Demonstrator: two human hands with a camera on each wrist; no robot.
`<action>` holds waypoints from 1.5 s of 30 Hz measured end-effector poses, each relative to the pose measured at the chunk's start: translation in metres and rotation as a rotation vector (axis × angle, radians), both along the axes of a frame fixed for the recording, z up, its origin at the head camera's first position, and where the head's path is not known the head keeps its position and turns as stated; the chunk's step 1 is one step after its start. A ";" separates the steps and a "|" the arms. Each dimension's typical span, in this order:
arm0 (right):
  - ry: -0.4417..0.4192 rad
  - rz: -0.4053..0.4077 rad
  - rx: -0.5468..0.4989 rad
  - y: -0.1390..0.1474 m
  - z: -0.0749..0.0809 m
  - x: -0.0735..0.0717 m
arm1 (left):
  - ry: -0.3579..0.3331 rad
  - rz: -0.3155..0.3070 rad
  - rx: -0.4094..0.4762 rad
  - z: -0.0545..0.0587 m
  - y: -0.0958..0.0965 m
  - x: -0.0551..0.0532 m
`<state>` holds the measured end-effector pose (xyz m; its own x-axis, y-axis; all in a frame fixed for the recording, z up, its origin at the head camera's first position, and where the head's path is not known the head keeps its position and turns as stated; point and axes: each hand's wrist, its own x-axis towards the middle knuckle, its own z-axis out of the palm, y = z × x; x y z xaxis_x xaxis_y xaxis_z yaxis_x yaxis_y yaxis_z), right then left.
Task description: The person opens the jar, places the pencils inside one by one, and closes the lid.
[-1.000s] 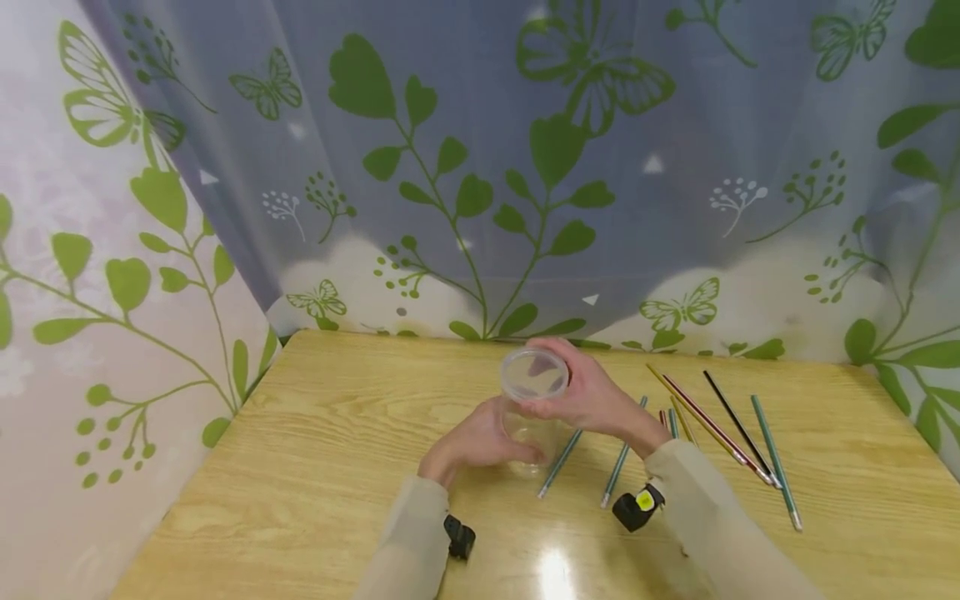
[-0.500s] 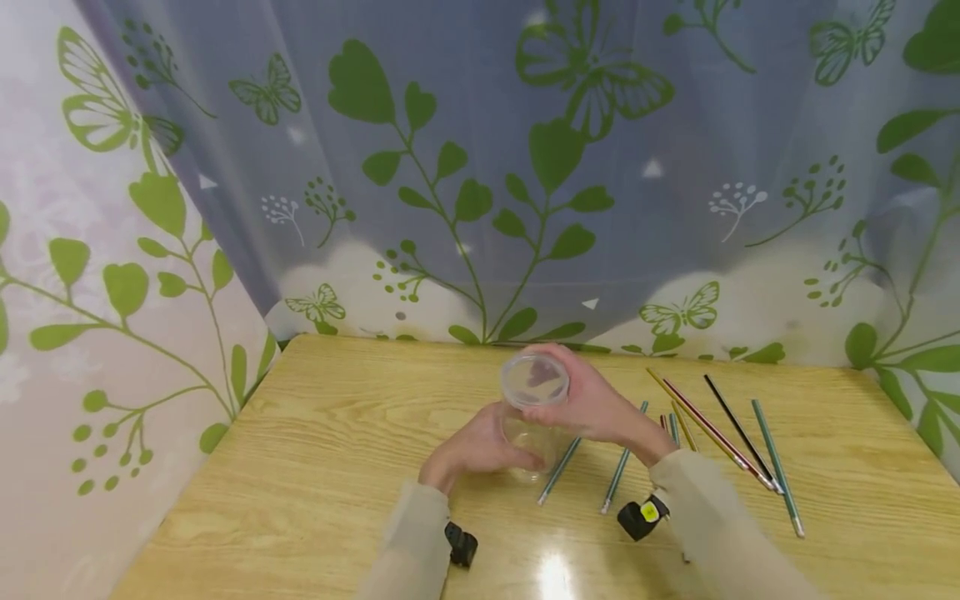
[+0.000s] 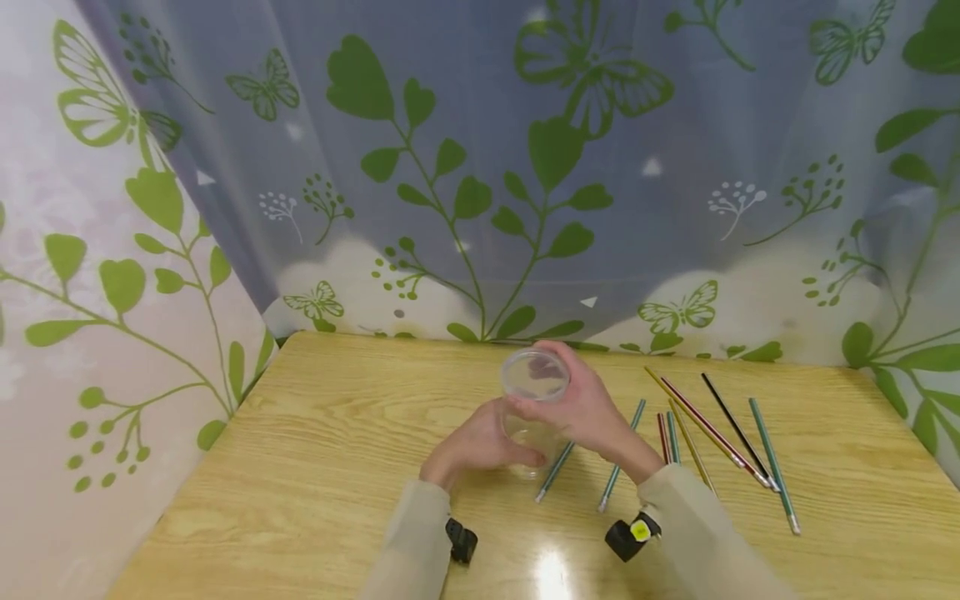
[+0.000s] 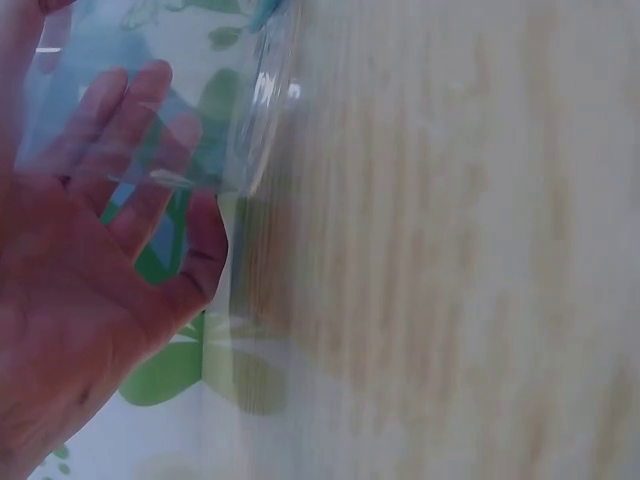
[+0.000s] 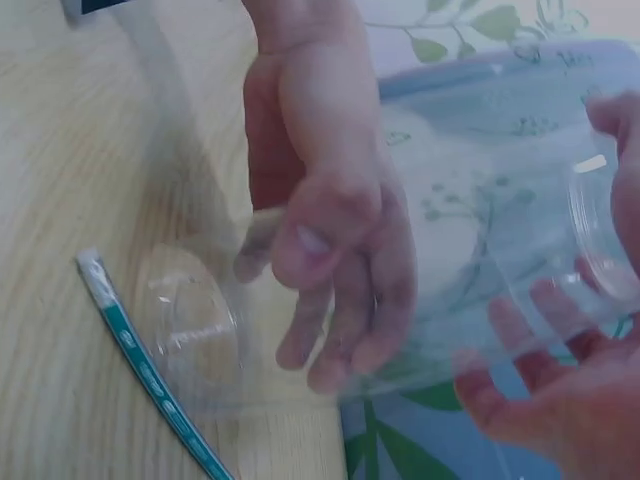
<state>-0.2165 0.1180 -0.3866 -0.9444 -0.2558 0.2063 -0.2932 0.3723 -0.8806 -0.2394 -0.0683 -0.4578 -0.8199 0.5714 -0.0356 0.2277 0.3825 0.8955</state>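
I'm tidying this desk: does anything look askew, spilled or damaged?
Only the pencils look untidy, lying loose at differing angles on the table. No spill shows, and the clear container has no visible damage.

No legible txt, brand or no. in any view, incl. on clear container [image 5: 460, 260]. R wrist view: teal pencil [image 5: 150, 370] w/ silvery print along barrel, too blurry to read. Head view: yellow patch [image 3: 640, 531] on blk R-wrist device [image 3: 622, 542], any marking too small to tell.
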 end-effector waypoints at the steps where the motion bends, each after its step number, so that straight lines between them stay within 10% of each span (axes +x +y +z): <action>1: -0.008 0.022 -0.003 0.002 0.000 -0.002 | -0.004 -0.001 -0.011 0.000 0.000 -0.001; 22: -0.191 0.506 0.015 0.033 0.013 -0.033 | -0.094 -0.077 -0.074 0.002 -0.001 -0.009; 35: 0.030 0.060 0.013 0.025 0.001 0.002 | -0.054 -0.035 -0.023 0.001 -0.004 -0.001; 45: 0.109 0.113 -0.041 0.025 -0.005 0.000 | -0.036 0.000 -0.039 0.001 -0.003 0.002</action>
<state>-0.2165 0.1428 -0.3921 -0.8817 -0.3486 0.3179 -0.4255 0.2963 -0.8551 -0.2378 -0.0715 -0.4570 -0.8177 0.5691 -0.0869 0.1959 0.4171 0.8875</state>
